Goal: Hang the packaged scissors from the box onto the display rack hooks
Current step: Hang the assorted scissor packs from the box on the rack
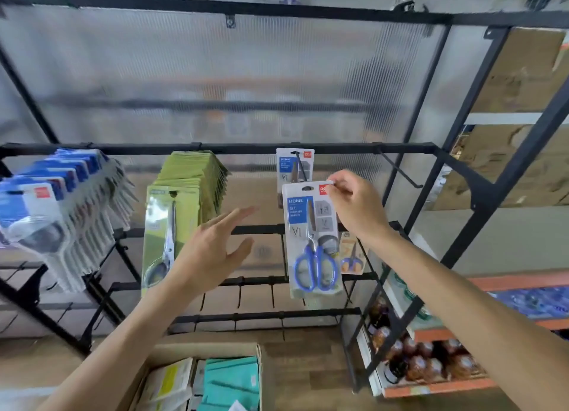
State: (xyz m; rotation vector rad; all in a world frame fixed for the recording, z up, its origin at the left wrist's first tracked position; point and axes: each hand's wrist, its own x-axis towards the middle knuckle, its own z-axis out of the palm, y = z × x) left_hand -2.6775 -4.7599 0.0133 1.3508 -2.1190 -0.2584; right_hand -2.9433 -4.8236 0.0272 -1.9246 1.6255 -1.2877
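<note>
The right hand (354,204) pinches the top corner of a scissors pack (312,238) with blue handles, holding it upright in front of the black display rack (215,148). Behind it, 1 matching pack (295,164) hangs on a hook. The left hand (215,250) is spread, holding nothing. Green packs (187,183) and blue packs (58,195) fill hooks at the left. A cardboard box (203,376) sits below.

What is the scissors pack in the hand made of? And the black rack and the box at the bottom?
The scissors pack looks like printed card under shiny clear plastic, since light glints off it. Its handles look like blue plastic, the blades metal. The rack seems to be black-painted metal bars. The box looks like plain brown cardboard.
</note>
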